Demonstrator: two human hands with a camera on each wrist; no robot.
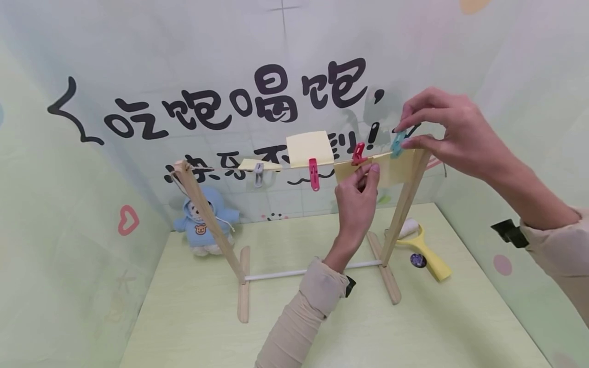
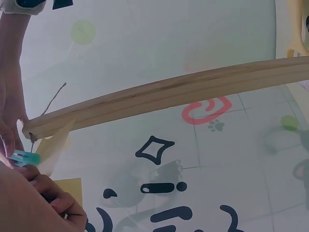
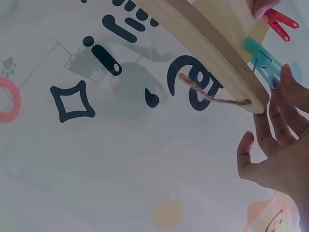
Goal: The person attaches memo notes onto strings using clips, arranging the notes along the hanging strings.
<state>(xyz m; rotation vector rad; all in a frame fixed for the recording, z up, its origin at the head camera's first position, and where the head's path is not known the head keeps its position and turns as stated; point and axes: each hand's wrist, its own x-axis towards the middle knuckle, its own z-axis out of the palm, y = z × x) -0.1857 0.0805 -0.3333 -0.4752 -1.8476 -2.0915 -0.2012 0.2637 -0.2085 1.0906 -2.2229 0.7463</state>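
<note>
My right hand (image 1: 460,133) pinches a teal clothespin (image 1: 398,145) between thumb and fingers at the right end of a string line. The pin sits over the top edge of a pale yellow paper (image 1: 399,169) beside the wooden post. Just left of it, my left hand (image 1: 358,197) has curled fingers pinching the paper below a red clothespin (image 1: 358,154). In the right wrist view, a left fingertip (image 3: 265,6) lies against the paper near that red pin. Further left, a pink clothespin (image 1: 314,176) and a grey clothespin (image 1: 258,175) hold yellow papers (image 1: 310,148) on the line.
The string runs between two wooden posts (image 1: 407,204) on flat feet, joined low down by a white rod (image 1: 276,275). A plush toy in blue (image 1: 202,227) sits behind the left post. To the right lie a yellow-handled lint roller (image 1: 432,258) and a dark round object (image 1: 417,260).
</note>
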